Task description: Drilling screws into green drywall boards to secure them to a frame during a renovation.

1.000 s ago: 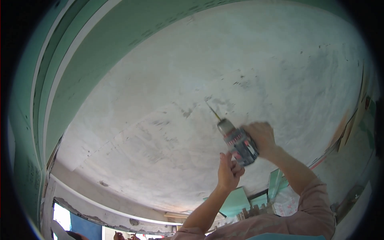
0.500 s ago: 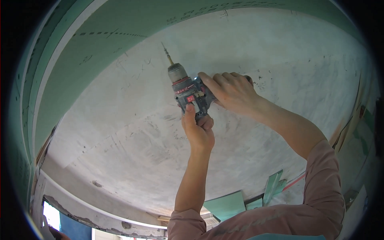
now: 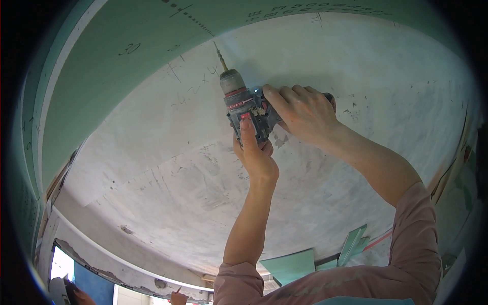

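Note:
A dark grey and red cordless drill [image 3: 244, 109] is held up in both my hands, its long drill bit [image 3: 220, 57] pointing up and a little left. The bit's tip is at the lower edge of the green plasterboard [image 3: 127, 66], against the whitish plaster surface [image 3: 305, 193]; whether it touches cannot be made out. My right hand [image 3: 305, 112] wraps the drill's handle. Cupped under the rear of the drill body is my left hand [image 3: 256, 155], its thumb pressed along the casing. A small light glows on the drill beside my right fingers.
Green board offcuts [image 3: 290, 264] lie at the lower middle, with a narrow upright strip [image 3: 352, 244] to their right. At the lower left another person [image 3: 71, 294] is partly visible, near a hand [image 3: 178, 298] with a thin stick-like thing. Wooden strips [image 3: 447, 173] stand at the right.
Both hands have raised the drill slightly up and to the right in view, bringing the bit's tip to the board's edge. A person and a hand have come into sight at the bottom left.

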`<state>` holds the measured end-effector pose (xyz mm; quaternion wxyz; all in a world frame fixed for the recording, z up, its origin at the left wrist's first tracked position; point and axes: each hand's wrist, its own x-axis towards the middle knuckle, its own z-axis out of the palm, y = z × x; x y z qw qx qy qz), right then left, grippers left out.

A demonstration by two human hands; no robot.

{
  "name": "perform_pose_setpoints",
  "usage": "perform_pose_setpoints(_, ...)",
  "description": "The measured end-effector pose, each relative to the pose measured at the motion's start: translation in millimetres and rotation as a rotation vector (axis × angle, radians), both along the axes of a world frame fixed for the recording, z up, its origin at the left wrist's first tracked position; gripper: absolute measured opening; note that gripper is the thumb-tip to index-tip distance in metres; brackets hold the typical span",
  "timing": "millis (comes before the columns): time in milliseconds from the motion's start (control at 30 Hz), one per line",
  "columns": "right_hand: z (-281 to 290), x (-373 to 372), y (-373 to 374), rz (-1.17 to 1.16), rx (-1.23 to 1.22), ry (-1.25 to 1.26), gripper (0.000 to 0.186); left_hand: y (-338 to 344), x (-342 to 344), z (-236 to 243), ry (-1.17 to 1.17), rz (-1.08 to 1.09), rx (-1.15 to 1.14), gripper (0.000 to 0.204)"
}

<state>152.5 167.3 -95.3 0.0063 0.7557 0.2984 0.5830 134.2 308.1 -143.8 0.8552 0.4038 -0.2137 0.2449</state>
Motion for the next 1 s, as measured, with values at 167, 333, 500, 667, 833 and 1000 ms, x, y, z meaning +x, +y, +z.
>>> perform_pose_setpoints(167, 1.9, -2.5, -2.8, -0.031, 0.014, 0.016, 0.072, -3.0, 4.8, 2.7, 0.008, 0.025, 0.014, 0.047)
perform_pose_setpoints(333, 3.5, -1.3, -4.0, -0.021, 0.017, 0.011, 0.074, -3.7, 7.3, 2.7, -0.017, 0.017, 0.022, 0.05)
perform_pose_setpoints(500, 5.8, 1.3, -3.9, -0.026, 0.033, -0.007, 0.07, -6.4, 8.6, 5.0, 0.021, 0.084, 0.041, 0.051)
perform_pose_setpoints(667, 9.1, 1.5, -4.7, -0.047, 0.025, 0.019, 0.062, -10.7, 6.8, 9.9, 0.046, 0.107, 0.03, 0.048)
perform_pose_setpoints(833, 17.3, -4.8, -3.2, -0.086, 0.002, 0.059, 0.053, -9.6, 0.4, 18.0, 0.053, 0.098, 0.025, 0.047)
perform_pose_setpoints(1000, 23.0, -5.2, -0.1, -0.112, 0.006, 0.035, 0.051, -8.5, 2.8, 27.0, 0.032, 0.102, 0.029, 0.048)
